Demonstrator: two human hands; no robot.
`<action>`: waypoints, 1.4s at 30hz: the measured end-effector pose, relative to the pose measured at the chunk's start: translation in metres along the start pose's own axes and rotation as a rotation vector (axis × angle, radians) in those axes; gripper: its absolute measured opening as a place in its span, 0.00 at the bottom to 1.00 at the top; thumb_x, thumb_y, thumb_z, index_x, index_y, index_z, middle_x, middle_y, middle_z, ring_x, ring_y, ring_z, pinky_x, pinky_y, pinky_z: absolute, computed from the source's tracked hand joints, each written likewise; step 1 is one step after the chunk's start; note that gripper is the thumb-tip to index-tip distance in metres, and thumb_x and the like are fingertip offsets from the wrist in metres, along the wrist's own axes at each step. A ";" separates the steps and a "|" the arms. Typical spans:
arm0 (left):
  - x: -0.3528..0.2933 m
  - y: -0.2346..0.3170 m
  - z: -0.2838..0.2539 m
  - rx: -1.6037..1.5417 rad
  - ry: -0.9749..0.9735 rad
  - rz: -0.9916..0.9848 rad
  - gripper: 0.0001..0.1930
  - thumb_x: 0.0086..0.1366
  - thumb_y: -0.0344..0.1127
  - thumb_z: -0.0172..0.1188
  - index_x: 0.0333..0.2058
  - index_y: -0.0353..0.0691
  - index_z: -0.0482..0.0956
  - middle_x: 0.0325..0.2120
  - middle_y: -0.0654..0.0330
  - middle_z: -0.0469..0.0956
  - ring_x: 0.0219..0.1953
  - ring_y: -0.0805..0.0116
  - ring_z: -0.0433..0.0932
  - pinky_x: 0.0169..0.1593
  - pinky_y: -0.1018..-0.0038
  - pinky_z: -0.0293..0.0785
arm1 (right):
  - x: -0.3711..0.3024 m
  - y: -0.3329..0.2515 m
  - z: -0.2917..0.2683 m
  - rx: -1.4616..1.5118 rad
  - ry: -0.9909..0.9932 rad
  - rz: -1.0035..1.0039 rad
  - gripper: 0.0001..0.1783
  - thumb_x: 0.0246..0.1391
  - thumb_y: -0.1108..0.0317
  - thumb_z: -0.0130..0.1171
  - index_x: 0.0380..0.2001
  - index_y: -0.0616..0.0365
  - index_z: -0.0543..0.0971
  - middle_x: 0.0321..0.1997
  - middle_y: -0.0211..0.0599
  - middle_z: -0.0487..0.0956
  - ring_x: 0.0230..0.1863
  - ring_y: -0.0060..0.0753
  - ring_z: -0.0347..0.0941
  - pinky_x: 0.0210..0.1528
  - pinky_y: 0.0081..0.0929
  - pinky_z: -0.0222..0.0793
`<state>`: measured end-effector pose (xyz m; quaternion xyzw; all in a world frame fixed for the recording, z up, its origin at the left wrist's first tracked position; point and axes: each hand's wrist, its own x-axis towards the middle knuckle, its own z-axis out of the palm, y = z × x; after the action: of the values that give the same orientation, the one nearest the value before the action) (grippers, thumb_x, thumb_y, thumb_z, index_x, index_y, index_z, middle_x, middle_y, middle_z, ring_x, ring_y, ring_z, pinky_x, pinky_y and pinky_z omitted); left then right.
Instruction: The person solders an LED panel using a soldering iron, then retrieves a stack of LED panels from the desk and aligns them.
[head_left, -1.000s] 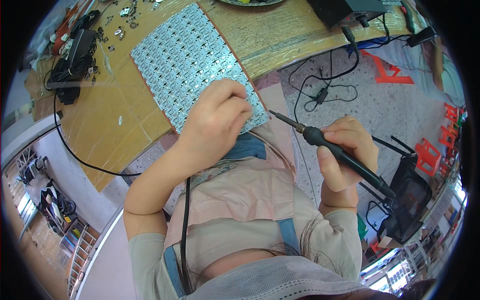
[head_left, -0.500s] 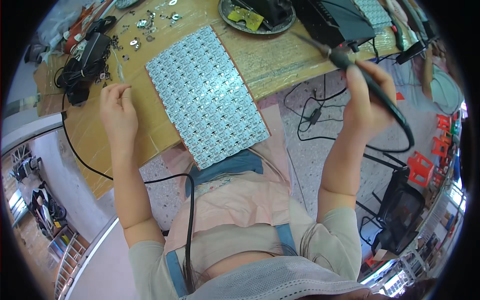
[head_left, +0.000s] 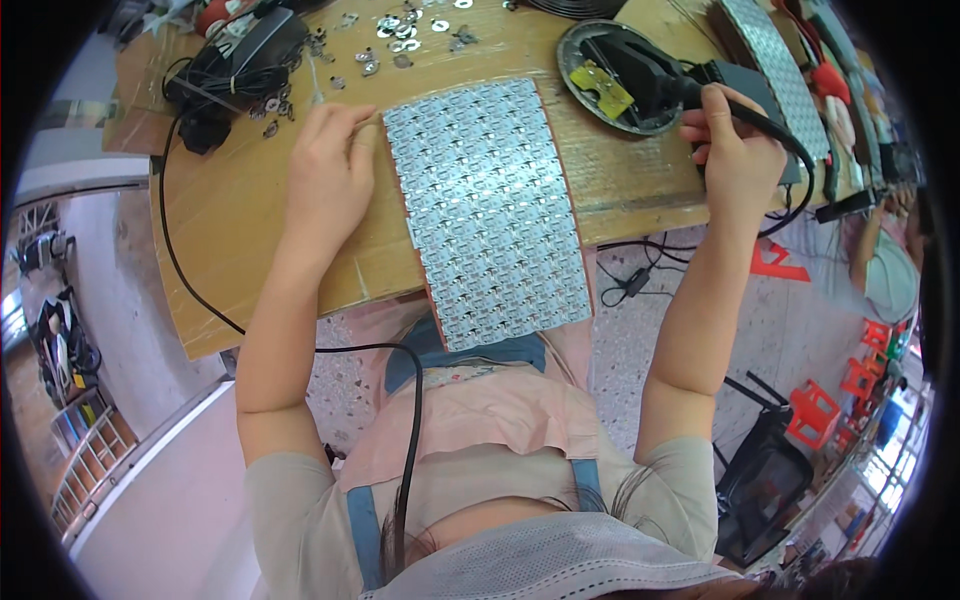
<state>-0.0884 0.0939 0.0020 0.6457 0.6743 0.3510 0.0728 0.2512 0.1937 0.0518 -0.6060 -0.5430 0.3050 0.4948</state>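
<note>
My right hand (head_left: 738, 155) grips the black handle of a soldering iron (head_left: 692, 94), its front end at a black iron stand (head_left: 640, 70); the tip is hidden. That stand sits with a yellow sponge (head_left: 604, 92) in a round metal dish (head_left: 642, 130). A large panel of small silvery circuit boards (head_left: 490, 210) lies partly on the table, its near end over my lap. Beside its far left corner is my left hand (head_left: 332, 175), closed, fingertips together; whatever they may hold is too small to tell.
Small metal parts (head_left: 400, 40) lie scattered on the wooden table (head_left: 370, 270). A black power adapter (head_left: 240, 65) with coiled cable is at the far left. Behind my right hand stand a dark box (head_left: 750, 85) and another board panel (head_left: 775, 75). A black cable crosses my left forearm.
My right hand has brought the soldering iron from mid-air to the stand. My left hand has moved toward the panel's far left corner. The whole view has shifted.
</note>
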 end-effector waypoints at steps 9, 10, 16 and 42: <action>0.006 -0.020 0.026 -0.024 -0.005 0.068 0.09 0.67 0.27 0.60 0.44 0.34 0.82 0.39 0.52 0.79 0.39 0.57 0.81 0.43 0.69 0.77 | -0.014 0.035 0.020 0.393 0.140 -0.006 0.21 0.68 0.64 0.59 0.54 0.73 0.74 0.37 0.51 0.84 0.32 0.34 0.83 0.26 0.18 0.74; 0.006 -0.022 0.026 -0.011 -0.004 0.089 0.09 0.66 0.28 0.60 0.44 0.34 0.82 0.39 0.53 0.79 0.40 0.56 0.80 0.44 0.68 0.76 | -0.014 0.037 0.020 0.388 0.131 -0.001 0.21 0.68 0.64 0.59 0.54 0.73 0.74 0.37 0.51 0.84 0.32 0.34 0.83 0.26 0.18 0.74; 0.006 -0.025 0.030 0.009 0.014 0.137 0.10 0.66 0.31 0.60 0.44 0.36 0.83 0.40 0.54 0.80 0.46 0.54 0.78 0.50 0.65 0.74 | -0.021 0.048 0.020 0.400 0.126 -0.012 0.22 0.67 0.67 0.61 0.56 0.72 0.73 0.38 0.50 0.84 0.30 0.31 0.82 0.26 0.18 0.72; 0.000 -0.032 0.039 0.039 0.093 0.181 0.09 0.66 0.28 0.59 0.43 0.37 0.84 0.41 0.55 0.78 0.48 0.52 0.75 0.53 0.62 0.73 | -0.238 0.057 -0.004 0.732 -0.376 0.638 0.18 0.63 0.74 0.61 0.54 0.70 0.74 0.49 0.46 0.82 0.44 0.37 0.81 0.46 0.36 0.79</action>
<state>-0.0930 0.1109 -0.0450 0.6883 0.6224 0.3726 -0.0033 0.2222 -0.0312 -0.0394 -0.4635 -0.2685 0.7141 0.4506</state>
